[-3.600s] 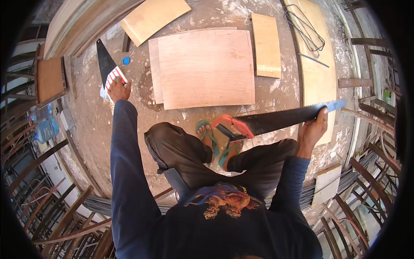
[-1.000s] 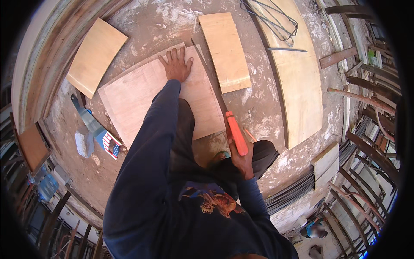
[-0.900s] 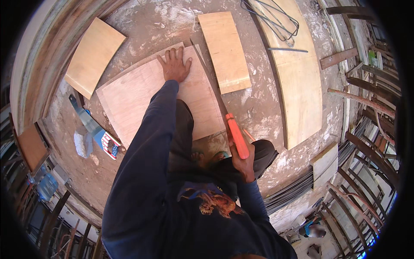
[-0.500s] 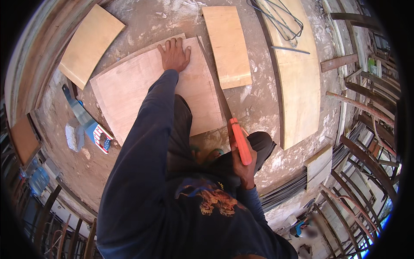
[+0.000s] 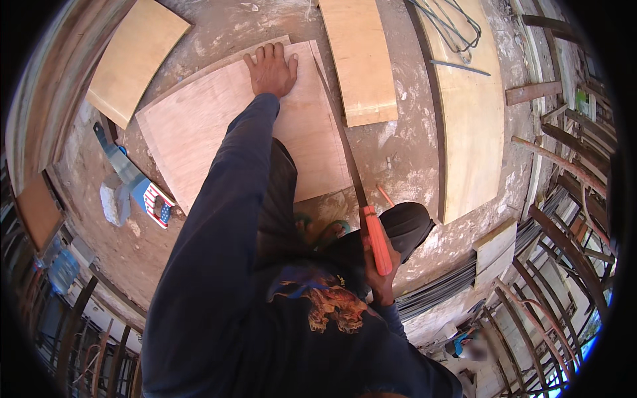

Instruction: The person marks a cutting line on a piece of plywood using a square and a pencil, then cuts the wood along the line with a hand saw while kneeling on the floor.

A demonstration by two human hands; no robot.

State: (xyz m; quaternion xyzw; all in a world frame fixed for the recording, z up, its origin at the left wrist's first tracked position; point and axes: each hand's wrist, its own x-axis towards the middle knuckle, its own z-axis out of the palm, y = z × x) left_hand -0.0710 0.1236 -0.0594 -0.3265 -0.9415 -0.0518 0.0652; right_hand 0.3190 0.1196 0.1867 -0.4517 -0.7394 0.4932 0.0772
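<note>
While left fingers splay on plywood, right fingers clamp a saw — by its handle.

My flat, pinkish board lies under my left hand. My right hand holds the red-handled saw, its dark blade pointing away.

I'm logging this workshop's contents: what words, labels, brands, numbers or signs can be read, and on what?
None can be read.
Dark shirt: small yellow marks, too blurred to read.
Orange-handled saw in the right hand: no readable lettering.
Second saw, at the left: no readable lettering.
</note>
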